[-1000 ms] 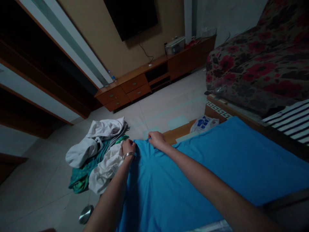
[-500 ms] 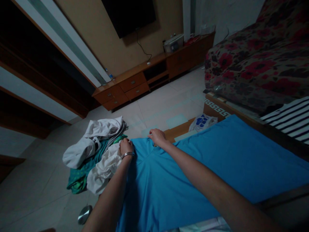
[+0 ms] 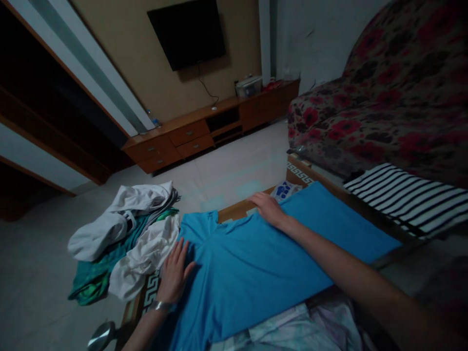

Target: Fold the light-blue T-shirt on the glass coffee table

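Shirt (image 3: 252, 265): blue, spread over the counter (image 3: 234, 210) in front of the person, with small creases running across it; its far edge dips between the two hands.
Left hand (image 3: 173, 275): palm down at the shirt's left edge, a metal bracelet (image 3: 163, 306) on the wrist.
Left fingers (image 3: 178, 249): stretched out, slightly apart, the thumb pointing away from the rest, clamped on nothing.
Right hand (image 3: 269, 209): reaches across the shirt to its far edge, fingers pointing left.
Right fingers: bent over that edge; in this dim light I cannot tell whether they pinch the fabric.
Pile (image 3: 137, 229): white, grey and teal-green clothes, heaped left of the shirt, near the left hand.
Bag (image 3: 284, 190): plastic with blue print, just beyond the shirt, near the right hand.
Pale cloth (image 3: 285, 331): crumpled, along the shirt's near edge.
Striped cloth (image 3: 405, 197): black and white, right of the shirt, near the flowered sofa (image 3: 329, 117).
Far wall: a dark TV (image 3: 190, 34) above a wooden cabinet (image 3: 190, 132), which bears a clear box (image 3: 249, 87).
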### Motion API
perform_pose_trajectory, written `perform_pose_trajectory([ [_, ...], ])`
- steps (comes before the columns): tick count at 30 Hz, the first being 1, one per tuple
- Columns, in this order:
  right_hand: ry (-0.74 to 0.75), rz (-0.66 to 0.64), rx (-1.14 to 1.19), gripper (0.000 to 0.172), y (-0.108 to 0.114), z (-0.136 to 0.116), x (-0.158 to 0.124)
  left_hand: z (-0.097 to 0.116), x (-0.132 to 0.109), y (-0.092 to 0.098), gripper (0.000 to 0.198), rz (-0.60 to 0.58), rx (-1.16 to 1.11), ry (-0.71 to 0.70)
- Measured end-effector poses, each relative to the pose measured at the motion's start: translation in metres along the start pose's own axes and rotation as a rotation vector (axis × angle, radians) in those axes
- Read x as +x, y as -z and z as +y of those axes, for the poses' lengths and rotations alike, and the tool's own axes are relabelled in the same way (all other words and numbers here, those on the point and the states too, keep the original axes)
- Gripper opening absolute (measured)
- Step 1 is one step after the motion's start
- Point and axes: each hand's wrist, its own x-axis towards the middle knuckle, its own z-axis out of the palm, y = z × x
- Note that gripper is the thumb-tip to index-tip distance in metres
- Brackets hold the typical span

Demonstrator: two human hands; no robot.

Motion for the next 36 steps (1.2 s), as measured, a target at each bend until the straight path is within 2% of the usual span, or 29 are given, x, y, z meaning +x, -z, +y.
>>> perform_pose_trajectory([
  [3,-0.123,0.164,-0.126,0.043,0.023,0.037,-0.062,0.0,-0.02,0.0,0.062,-0.018,0.029,-0.054],
  [6,-0.272,0.179,-0.276,0.041,0.037,0.078,-0.101,0.0,-0.02,0.0,0.06,-0.043,0.04,-0.084],
  [11,-0.391,0.085,-0.435,0.046,0.04,0.133,-0.116,0.002,-0.017,-0.004,0.061,-0.104,0.095,-0.03],
  [16,-0.406,0.073,-0.476,0.049,0.038,0.151,-0.135,0.004,-0.041,0.001,0.063,-0.098,0.093,0.013],
  [19,-0.415,0.086,-0.486,0.049,0.039,0.158,-0.143,0.005,-0.04,0.01,0.056,-0.121,0.058,0.051],
  [22,-0.418,0.119,-0.452,0.047,0.043,0.165,-0.134,0.01,-0.007,0.021,0.042,-0.057,0.023,0.076],
  [25,-0.374,0.201,-0.406,0.045,0.044,0.172,-0.114,0.021,0.049,0.028,0.038,0.025,-0.007,0.092],
  [28,-0.289,0.25,-0.377,0.041,0.038,0.179,-0.099,0.032,0.107,0.024,0.038,0.0,-0.003,0.167],
  [30,-0.264,0.267,-0.388,0.04,0.03,0.184,-0.095,0.037,0.137,0.016,0.037,-0.045,0.006,0.194],
  [33,-0.262,0.296,-0.413,0.04,0.022,0.189,-0.095,0.038,0.162,0.005,0.032,-0.148,-0.002,0.14],
  [36,-0.26,0.287,-0.43,0.041,0.021,0.189,-0.096,0.034,0.171,0.001,0.022,-0.234,0.007,0.063],
])
